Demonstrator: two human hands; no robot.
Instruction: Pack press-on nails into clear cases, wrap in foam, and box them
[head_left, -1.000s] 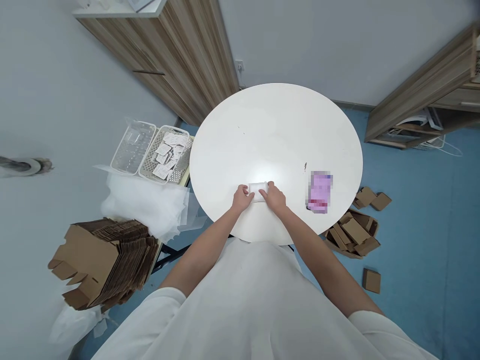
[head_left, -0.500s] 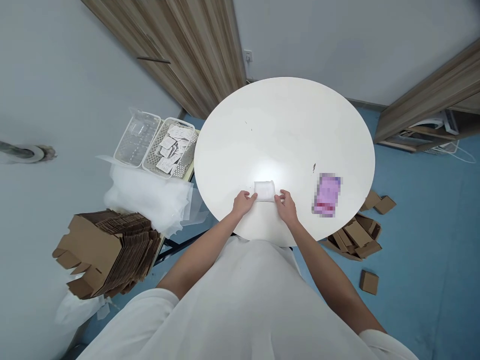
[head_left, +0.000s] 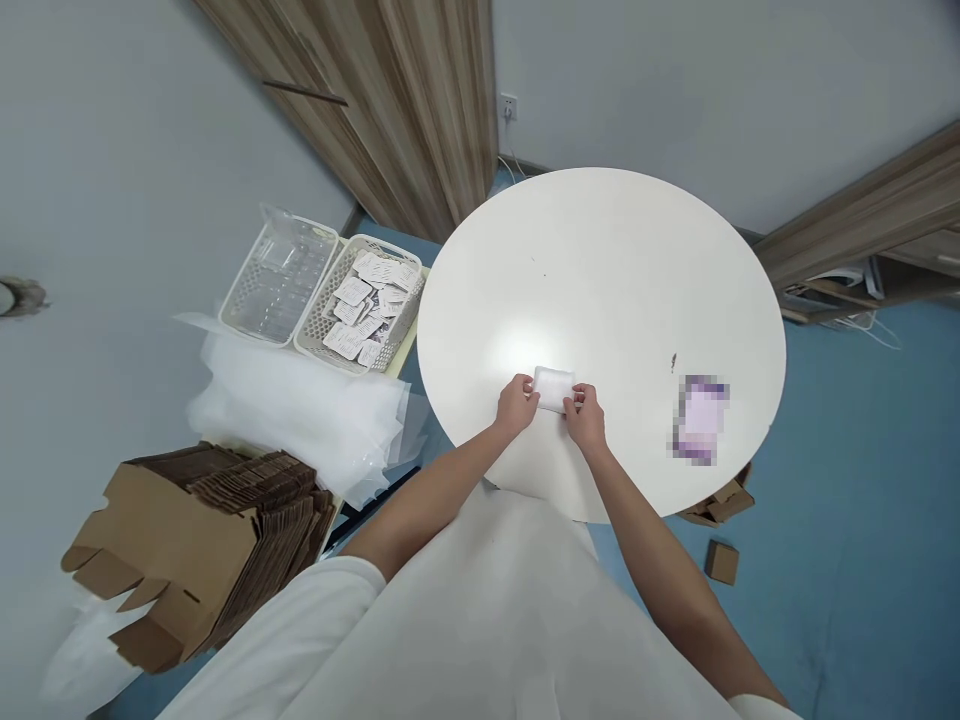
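Note:
A small white rectangular bundle [head_left: 553, 389], which looks wrapped in foam sheet, lies near the front edge of the round white table [head_left: 600, 270]. My left hand [head_left: 517, 402] grips its left end, fingers bent and thumb at the near corner. At the right end my right hand [head_left: 586, 416] pinches it the same way. What is inside the wrapping is hidden. Farther right on the table lies a blurred pink and purple item [head_left: 701, 418].
On the left stand a white basket of printed cards [head_left: 367, 305], a basket of clear plastic pieces [head_left: 274, 290], white foam sheets [head_left: 292, 400] and a stack of flat cardboard boxes [head_left: 187, 550]. A small brown box [head_left: 721, 562] rests on the blue floor at right.
My view has turned, so the table shows farther right. The bundle looks more compact and slightly tilted, and both hands have closed in on its ends.

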